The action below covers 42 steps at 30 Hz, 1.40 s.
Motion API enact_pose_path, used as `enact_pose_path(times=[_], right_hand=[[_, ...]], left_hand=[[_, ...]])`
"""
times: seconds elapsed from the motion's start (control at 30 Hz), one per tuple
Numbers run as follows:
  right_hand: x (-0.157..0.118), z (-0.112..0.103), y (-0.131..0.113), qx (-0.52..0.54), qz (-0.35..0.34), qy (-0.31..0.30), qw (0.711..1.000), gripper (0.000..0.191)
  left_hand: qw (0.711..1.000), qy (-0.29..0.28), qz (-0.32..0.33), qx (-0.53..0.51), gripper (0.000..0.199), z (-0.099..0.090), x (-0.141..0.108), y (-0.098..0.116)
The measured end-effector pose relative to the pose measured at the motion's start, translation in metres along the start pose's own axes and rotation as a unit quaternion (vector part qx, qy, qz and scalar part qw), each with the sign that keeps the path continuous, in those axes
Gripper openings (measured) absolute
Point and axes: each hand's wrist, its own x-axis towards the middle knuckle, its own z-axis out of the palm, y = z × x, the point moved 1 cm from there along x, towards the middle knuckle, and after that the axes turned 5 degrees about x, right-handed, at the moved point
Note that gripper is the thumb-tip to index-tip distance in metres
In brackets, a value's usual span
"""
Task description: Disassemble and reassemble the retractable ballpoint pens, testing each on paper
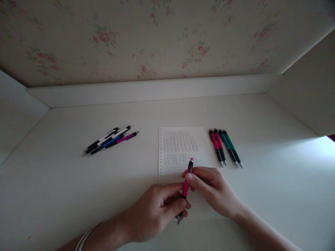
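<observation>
Between both hands I hold a pink pen [185, 189] with black ends, tilted with its metal tip pointing down toward me. My left hand [157, 211] is closed around its lower part, near the black grip. Higher up, the thumb and fingers of my right hand [213, 186] pinch the barrel. Beneath and beyond the hands lies a sheet of lined, handwritten paper [180, 139] with holes along its left edge; its lower part is partly hidden by my hands.
Right of the paper, two pink pens [215, 142] and two green pens [229, 144] lie side by side. A loose bundle of several pens [110, 141], white, blue and purple, rests at the left. White panels and a flowered wall [157, 42] border the white desk [65, 195].
</observation>
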Motion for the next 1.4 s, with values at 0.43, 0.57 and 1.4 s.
enact_pose_path(times=[0.43,0.57,1.4], right_hand=[[0.001,0.000,0.008,0.307,0.044,0.119,0.943,0.041],[0.001,0.001,0.004,0.296,0.054,0.074,0.951,0.038],[-0.012,0.011,-0.014,0.091,0.030,-0.172,0.980,0.034]], left_hand=[[0.997,0.078,-0.006,-0.025,0.039,0.004,0.000,-0.005],[0.996,0.085,-0.007,0.004,0.039,0.004,-0.001,-0.002],[0.997,0.067,0.025,-0.030,0.045,0.003,-0.010,0.000]])
